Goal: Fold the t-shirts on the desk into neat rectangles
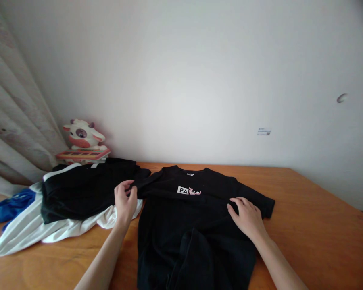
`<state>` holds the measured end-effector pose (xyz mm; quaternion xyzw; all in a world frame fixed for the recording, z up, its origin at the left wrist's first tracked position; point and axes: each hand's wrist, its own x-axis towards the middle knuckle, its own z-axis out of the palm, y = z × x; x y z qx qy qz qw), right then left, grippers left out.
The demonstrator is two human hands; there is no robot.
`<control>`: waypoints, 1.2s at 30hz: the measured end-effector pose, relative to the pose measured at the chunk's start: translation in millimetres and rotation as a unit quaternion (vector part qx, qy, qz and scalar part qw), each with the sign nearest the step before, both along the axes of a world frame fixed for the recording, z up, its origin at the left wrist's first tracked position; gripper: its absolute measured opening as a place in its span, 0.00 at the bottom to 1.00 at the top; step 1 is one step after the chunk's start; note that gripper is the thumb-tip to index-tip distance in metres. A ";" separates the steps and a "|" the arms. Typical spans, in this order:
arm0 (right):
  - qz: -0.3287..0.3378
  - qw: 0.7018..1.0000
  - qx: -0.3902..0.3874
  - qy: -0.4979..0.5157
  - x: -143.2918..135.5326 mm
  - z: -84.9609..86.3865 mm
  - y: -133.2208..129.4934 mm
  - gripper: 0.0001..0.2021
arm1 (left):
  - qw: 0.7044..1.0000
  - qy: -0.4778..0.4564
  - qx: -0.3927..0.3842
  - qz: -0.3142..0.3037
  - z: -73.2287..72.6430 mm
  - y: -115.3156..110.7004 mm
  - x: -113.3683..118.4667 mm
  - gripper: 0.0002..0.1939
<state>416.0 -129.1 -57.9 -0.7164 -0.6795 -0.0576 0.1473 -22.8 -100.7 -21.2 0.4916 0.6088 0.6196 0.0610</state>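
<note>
A black T-shirt (166, 217) lies face up, its collar toward the wall and a small white-and-pink chest print (187, 191) showing. Its lower part is rumpled, with a raised fold near the front. My left hand (126, 200) hovers by the left sleeve, fingers bent and thumb apart, nothing visible between them. Over the shirt's right side, below the right sleeve, is my right hand (247, 215), with thumb and fingers spread; whether the fingertips touch the cloth is hard to tell.
Left of the shirt lies a pile of clothes: a black garment (78, 193), a white one (21, 235) and a blue one (13, 205). Behind it stands a cow toy with a keyboard (83, 141). The wooden table (308, 225) meets a white wall; a curtain (15, 100) hangs at left.
</note>
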 end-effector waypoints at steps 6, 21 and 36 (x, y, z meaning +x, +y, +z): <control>-0.026 0.999 -0.013 -0.015 -0.7 -6.3 2.2 0.25 | 0.875 0.365 -0.080 -0.308 1.3 -22.6 55.7 0.07; 0.065 0.995 0.058 0.045 18.9 -3.6 4.7 0.21 | 0.796 0.479 -0.137 -0.344 19.0 -34.9 58.6 0.08; 0.266 0.950 -0.074 0.146 -14.0 35.6 -18.1 0.12 | 0.820 0.428 -0.123 -0.358 18.9 -26.2 27.7 0.08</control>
